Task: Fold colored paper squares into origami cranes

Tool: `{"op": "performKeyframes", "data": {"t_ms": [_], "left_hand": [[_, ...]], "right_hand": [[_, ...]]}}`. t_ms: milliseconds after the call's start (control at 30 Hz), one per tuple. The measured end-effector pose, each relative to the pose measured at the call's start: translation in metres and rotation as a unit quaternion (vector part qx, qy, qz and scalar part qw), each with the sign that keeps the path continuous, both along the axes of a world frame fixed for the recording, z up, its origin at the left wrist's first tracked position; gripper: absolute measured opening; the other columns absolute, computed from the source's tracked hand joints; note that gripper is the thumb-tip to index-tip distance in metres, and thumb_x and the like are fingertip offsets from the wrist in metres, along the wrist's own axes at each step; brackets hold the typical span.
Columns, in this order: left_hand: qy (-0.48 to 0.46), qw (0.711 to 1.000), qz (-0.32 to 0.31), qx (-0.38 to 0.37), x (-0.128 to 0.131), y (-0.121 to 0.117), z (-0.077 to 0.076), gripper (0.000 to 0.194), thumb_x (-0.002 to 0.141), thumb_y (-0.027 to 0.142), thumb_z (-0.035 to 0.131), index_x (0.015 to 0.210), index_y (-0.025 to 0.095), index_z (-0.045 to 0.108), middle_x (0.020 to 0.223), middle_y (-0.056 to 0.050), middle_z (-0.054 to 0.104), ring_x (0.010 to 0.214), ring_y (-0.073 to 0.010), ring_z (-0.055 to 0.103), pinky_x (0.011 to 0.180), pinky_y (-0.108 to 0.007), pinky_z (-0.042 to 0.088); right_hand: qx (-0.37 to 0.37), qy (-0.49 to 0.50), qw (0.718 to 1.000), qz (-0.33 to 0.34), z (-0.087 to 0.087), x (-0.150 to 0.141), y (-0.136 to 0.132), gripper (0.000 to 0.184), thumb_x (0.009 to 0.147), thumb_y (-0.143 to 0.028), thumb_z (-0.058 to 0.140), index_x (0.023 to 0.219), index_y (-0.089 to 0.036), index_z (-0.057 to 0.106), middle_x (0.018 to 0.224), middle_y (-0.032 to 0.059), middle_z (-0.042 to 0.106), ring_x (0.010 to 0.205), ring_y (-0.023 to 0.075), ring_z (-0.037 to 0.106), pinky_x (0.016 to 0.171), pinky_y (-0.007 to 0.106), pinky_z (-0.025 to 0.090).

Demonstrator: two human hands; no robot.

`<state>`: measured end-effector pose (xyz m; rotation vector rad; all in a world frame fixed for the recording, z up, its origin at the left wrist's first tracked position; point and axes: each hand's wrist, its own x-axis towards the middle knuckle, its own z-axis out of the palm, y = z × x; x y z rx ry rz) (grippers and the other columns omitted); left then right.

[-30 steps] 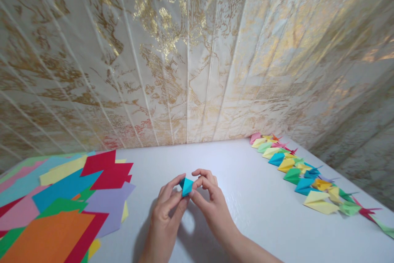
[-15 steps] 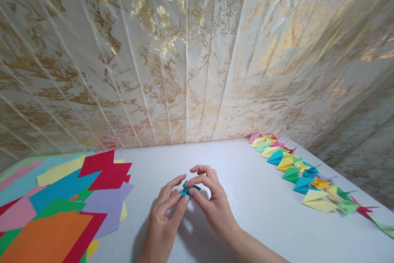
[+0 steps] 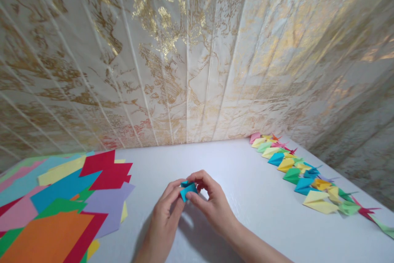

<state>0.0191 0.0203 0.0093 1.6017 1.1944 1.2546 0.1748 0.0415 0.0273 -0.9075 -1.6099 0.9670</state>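
Blue folded paper [image 3: 188,192]: one small piece, raised between both hands at the near middle of the white table [image 3: 261,230].
Left hand [image 3: 164,213]: from my remote seat I see thumb and fingers pinching its left side.
Right hand [image 3: 218,205]: thumb on the near face, index finger at the upper edge, gripping lightly.
Handling: I judge it nearly weightless, crisp at the folds, easily creased or crushed; best held by layered edges, fingertips only.
Coloured paper sheets [image 3: 49,234]: overlapping, left.
Origami cranes [image 3: 304,186]: assorted colours, rows, right.
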Motion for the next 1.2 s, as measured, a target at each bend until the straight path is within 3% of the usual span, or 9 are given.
{"op": "performKeyframes", "data": {"t_ms": [67, 167, 367, 567, 733, 900, 1067, 1200], "left_hand": [[0.02, 1.0, -0.002, 0.021, -0.003, 0.003, 0.002, 0.023, 0.096, 0.034, 0.054, 0.103, 0.026, 0.074, 0.117, -0.007, 0.07, 0.109, -0.0227, 0.066, 0.092, -0.029, 0.054], [0.028, 0.998, 0.017, 0.051, -0.007, 0.007, 0.006, 0.016, 0.093, 0.031, 0.059, 0.089, 0.025, 0.073, 0.098, -0.003, 0.071, 0.094, -0.0192, 0.068, 0.082, -0.024, 0.053], [0.009, 0.998, 0.051, 0.02, -0.011, 0.009, 0.008, 0.02, 0.087, 0.038, 0.065, 0.074, 0.022, 0.066, 0.072, 0.003, 0.068, 0.071, -0.0156, 0.064, 0.067, -0.021, 0.049], [-0.018, 0.995, 0.094, -0.006, -0.009, 0.006, -0.004, 0.02, 0.086, 0.04, 0.067, 0.079, 0.023, 0.059, 0.074, 0.003, 0.066, 0.075, -0.0157, 0.063, 0.07, -0.022, 0.048], [-0.043, 0.991, 0.126, -0.018, -0.008, 0.005, -0.008, 0.024, 0.085, 0.04, 0.068, 0.095, 0.024, 0.054, 0.079, 0.003, 0.067, 0.077, -0.0153, 0.065, 0.071, -0.022, 0.049], [-0.011, 0.992, 0.121, 0.011, -0.011, 0.008, -0.009, 0.02, 0.084, 0.04, 0.068, 0.091, 0.024, 0.058, 0.079, 0.003, 0.067, 0.078, -0.0157, 0.065, 0.074, -0.023, 0.05], [0.007, 0.993, 0.118, 0.003, -0.011, 0.007, -0.004, 0.021, 0.084, 0.04, 0.068, 0.094, 0.024, 0.06, 0.082, 0.002, 0.067, 0.082, -0.0173, 0.065, 0.077, -0.026, 0.05], [0.041, 0.998, 0.056, -0.004, -0.01, 0.005, 0.009, 0.021, 0.084, 0.043, 0.068, 0.092, 0.024, 0.065, 0.085, 0.001, 0.067, 0.082, -0.0185, 0.063, 0.078, -0.027, 0.049]], "right_hand": [[0.009, -0.01, 1.0, 0.013, -0.001, 0.001, 0.002, 0.015, 0.087, -0.018, 0.064, 0.101, -0.023, 0.069, 0.094, 0.0025, 0.066, 0.087, 0.0176, 0.061, 0.078, 0.03, 0.048], [0.007, -0.004, 1.0, 0.013, -0.002, 0.003, 0.006, 0.005, 0.087, -0.021, 0.066, 0.085, -0.022, 0.071, 0.088, 0.0023, 0.064, 0.086, 0.0175, 0.06, 0.076, 0.029, 0.047], [-0.137, 0.099, 0.985, 0.018, -0.011, 0.001, 0.01, 0.025, 0.077, -0.036, 0.078, 0.071, -0.019, 0.061, 0.074, -0.0006, 0.063, 0.069, 0.0154, 0.056, 0.069, 0.029, 0.045], [-0.147, 0.158, 0.976, -0.002, -0.014, -0.002, 0.01, 0.032, 0.069, -0.037, 0.085, 0.069, -0.019, 0.059, 0.068, -0.0022, 0.062, 0.065, 0.0135, 0.054, 0.065, 0.026, 0.044], [-0.159, 0.147, 0.976, 0.011, -0.016, 0.0, 0.009, 0.029, 0.073, -0.039, 0.084, 0.092, -0.021, 0.071, 0.069, -0.0035, 0.059, 0.065, 0.0136, 0.053, 0.067, 0.027, 0.043], [-0.113, 0.091, 0.989, 0.037, -0.015, 0.001, 0.008, 0.029, 0.078, -0.045, 0.079, 0.098, -0.024, 0.077, 0.093, 0.0041, 0.064, 0.086, 0.0202, 0.058, 0.078, 0.034, 0.043], [-0.167, 0.116, 0.978, 0.045, -0.018, -0.001, 0.008, 0.029, 0.075, -0.048, 0.081, 0.075, -0.02, 0.074, 0.073, 0.0012, 0.061, 0.071, 0.0174, 0.052, 0.073, 0.034, 0.038], [-0.181, 0.145, 0.972, 0.034, -0.019, 0.0, 0.009, 0.031, 0.071, -0.048, 0.084, 0.072, -0.019, 0.074, 0.072, 0.0013, 0.062, 0.07, 0.0173, 0.05, 0.072, 0.034, 0.036]]}}
